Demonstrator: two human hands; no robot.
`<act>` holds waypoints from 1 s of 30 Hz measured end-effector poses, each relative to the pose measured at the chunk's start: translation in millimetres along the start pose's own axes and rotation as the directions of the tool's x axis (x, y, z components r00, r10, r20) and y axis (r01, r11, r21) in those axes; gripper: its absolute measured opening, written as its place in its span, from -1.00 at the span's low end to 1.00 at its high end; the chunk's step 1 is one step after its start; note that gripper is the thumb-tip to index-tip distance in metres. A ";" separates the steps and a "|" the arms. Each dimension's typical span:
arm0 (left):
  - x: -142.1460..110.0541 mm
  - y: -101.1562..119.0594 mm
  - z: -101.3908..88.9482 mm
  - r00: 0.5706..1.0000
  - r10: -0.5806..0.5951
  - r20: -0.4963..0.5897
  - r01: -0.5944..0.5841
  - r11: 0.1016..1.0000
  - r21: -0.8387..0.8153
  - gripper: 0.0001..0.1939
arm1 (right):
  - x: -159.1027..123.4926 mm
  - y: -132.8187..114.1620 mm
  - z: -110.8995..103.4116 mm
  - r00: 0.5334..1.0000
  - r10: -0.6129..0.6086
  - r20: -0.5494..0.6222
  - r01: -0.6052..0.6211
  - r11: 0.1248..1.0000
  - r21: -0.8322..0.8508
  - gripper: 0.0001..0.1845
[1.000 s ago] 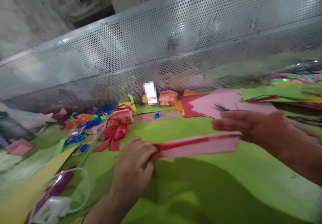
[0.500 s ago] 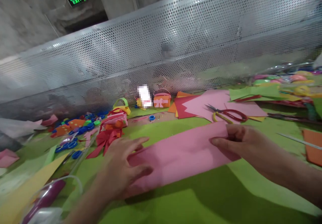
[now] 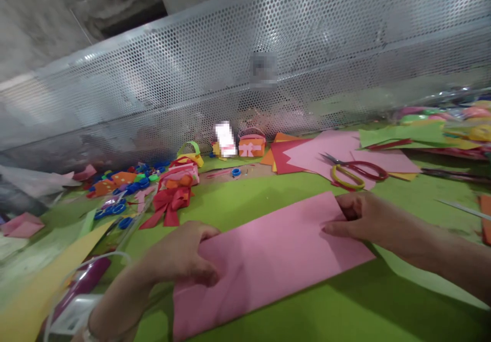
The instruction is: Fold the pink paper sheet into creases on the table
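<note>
Pink sheet [image 3: 272, 260], oblong: one, over green tabletop [image 3: 238, 196], toward six o'clock in view. Left hand [image 3: 184, 257]: loosely curled, thumb on top, holding the sheet's nine o'clock end. Right hand [image 3: 360, 219]: thumb nearly closed to fingers, gripping its edge at two o'clock. Scissors [image 3: 341, 164], one pair: beyond, one o'clock. Red bow [image 3: 171, 204]: ten o'clock.
</note>
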State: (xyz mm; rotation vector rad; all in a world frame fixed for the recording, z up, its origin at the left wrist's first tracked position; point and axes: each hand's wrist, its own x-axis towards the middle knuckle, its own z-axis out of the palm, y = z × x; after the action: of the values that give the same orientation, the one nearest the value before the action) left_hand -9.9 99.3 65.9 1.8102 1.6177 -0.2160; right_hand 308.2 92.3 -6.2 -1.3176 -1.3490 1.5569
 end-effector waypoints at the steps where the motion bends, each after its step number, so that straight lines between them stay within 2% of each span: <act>1: 0.1 -0.1 0.8 1.000 -0.005 -0.004 0.005 1.000 0.011 -0.83 | 0.5 1.9 0.5 1.000 0.009 -0.001 -0.009 1.000 -0.019 -0.73; 7: 7.3 -3.2 8.7 0.992 0.074 -0.102 -0.057 0.984 0.166 -0.89 | 6.0 15.3 -2.3 1.000 -0.016 -0.012 0.013 0.975 -0.221 -0.84; 11: 10.5 -1.9 12.2 0.971 0.163 -0.173 -0.125 0.969 0.214 -0.73 | 10.0 20.0 -5.9 0.999 -0.021 -0.036 0.011 0.968 -0.250 -0.80; 15: 12.3 4.5 16.8 0.963 0.173 -0.205 -0.138 0.975 0.175 -0.66 | 10.7 18.6 -4.8 0.999 -0.010 -0.032 0.001 0.968 -0.250 -0.78; 23: 13.0 15.2 28.3 0.952 0.191 -0.241 -0.146 0.970 0.192 -0.87 | 6.6 12.8 -3.0 0.998 -0.058 0.002 0.057 0.969 -0.239 -0.77; 25: 11.8 14.9 29.5 0.950 0.208 -0.233 -0.162 0.966 0.200 -0.88 | 7.6 14.8 -5.4 0.997 -0.078 -0.028 0.068 0.963 -0.261 -0.71; 28: 10.5 13.7 30.8 0.949 0.232 -0.216 -0.189 0.961 0.202 -0.88 | 11.7 20.4 -10.2 0.991 -0.108 -0.084 0.078 0.951 -0.300 -0.46; 30: 10.2 13.2 31.3 0.950 0.231 -0.209 -0.193 0.963 0.188 -0.88 | 14.2 24.5 -11.9 0.993 -0.091 -0.073 0.062 0.941 -0.331 -0.36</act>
State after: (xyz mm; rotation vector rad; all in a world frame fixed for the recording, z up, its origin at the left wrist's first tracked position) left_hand 14.3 89.4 42.0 2.1900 1.5791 -0.0446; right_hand 318.9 103.2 -32.8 -1.4924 -1.6344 1.2420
